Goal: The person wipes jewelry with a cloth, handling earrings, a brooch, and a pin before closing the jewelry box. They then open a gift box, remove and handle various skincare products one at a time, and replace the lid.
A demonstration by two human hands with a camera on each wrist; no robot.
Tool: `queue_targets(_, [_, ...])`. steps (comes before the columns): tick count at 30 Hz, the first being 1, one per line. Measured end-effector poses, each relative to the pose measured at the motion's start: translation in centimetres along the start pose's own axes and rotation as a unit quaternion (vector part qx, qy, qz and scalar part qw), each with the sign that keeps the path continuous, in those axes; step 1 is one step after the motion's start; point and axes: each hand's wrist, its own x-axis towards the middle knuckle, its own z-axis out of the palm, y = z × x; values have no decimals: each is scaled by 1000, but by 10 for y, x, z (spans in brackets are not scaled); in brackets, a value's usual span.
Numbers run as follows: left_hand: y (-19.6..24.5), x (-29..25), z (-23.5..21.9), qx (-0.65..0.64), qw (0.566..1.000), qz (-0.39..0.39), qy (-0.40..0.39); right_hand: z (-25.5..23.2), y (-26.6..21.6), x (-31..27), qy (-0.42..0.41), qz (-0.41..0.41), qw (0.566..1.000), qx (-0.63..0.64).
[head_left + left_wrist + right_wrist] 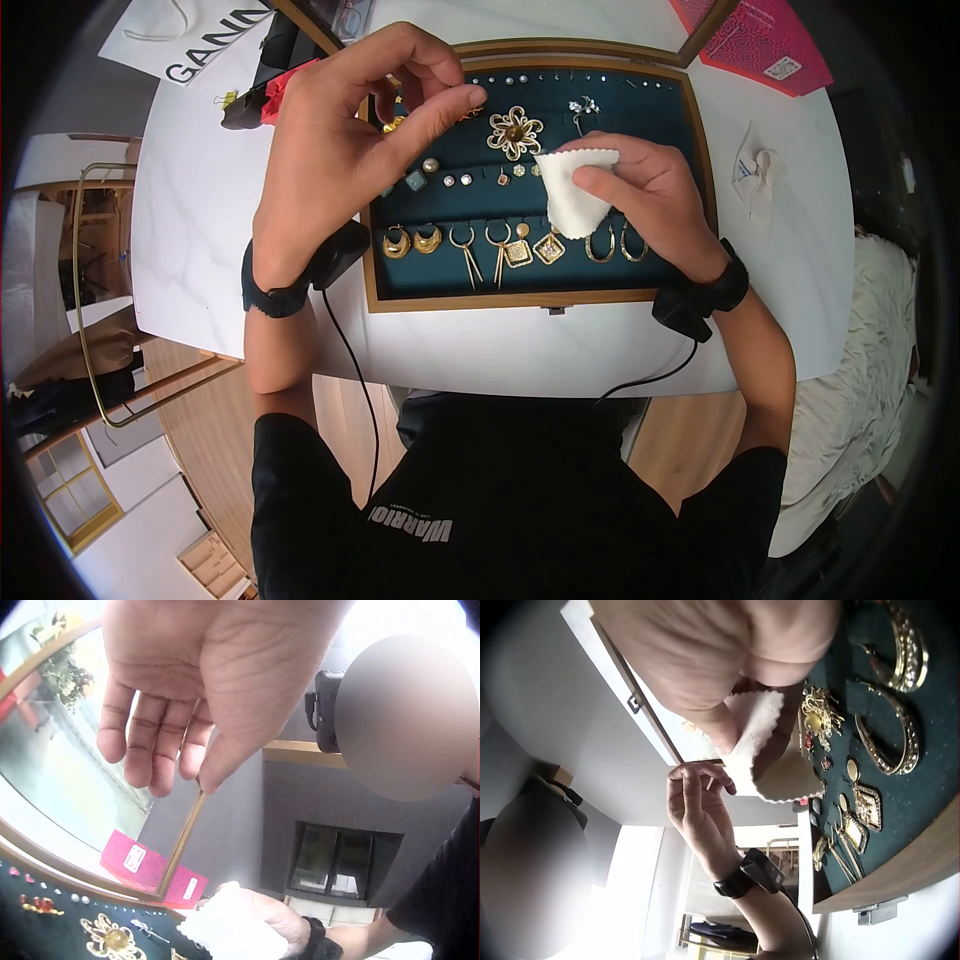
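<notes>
The right hand (655, 195) pinches a white scallop-edged cloth (578, 205) between thumb and fingers, over the right part of a wooden jewelry case (520, 300). In the right wrist view the cloth (754, 735) hangs folded around the fingers. Above the case's left part, the left hand (345, 145) has its thumb tip near or against the index finger; whether a small thing is between them cannot be told. In the left wrist view the left hand's (225, 667) other fingers are loosely bent. A gold flower brooch (515, 133) lies on the dark green lining between the hands.
Hoop earrings (397, 243), square earrings (518, 252) and several studs fill the case's rows. Its glass lid stands raised at the back. A pink box (765, 45) is back right, a crumpled white cloth (755, 170) right of the case, a white paper bag (170, 40) back left.
</notes>
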Motion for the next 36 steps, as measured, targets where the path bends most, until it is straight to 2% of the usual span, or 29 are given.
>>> queue_targets(5, [2, 0, 0, 14, 999, -23, -17, -4, -3, -2, -19, 4, 999, -31])
queue_targets(7, [-3, 1, 3, 10, 1000, 14, 13, -3, -3, -1, -10, -11, 999, -29])
queue_targets(14, [-3, 0, 4, 15, 1000, 18, 12, -3, -2, -2, -20, 10, 1000, 4])
queue_targets(16, [-3, 0, 4, 13, 1000, 15, 12, -2, -1, 0, -17, -21, 1000, 2])
queue_targets(20, [-4, 0, 5, 12, 1000, 14, 10, -4, -1, 0, -31, -28, 999, -25])
queue_targets(25, [-4, 0, 5, 15, 1000, 20, 12, -1, -8, -1, -30, -3, 999, 20])
queue_targets(29, [-3, 0, 5, 22, 1000, 18, 12, -3, -6, -2, -38, -3, 999, -3])
queue_targets(32, [-4, 0, 5, 21, 999, 24, 13, -3, -4, -2, -27, 26, 999, -1])
queue_targets(34, [-3, 0, 5, 21, 1000, 19, 12, 4, -4, 1, -12, -40, 998, 51])
queue_targets(36, [-4, 0, 5, 21, 999, 22, 13, -1, -1, 1, -22, -37, 999, 23])
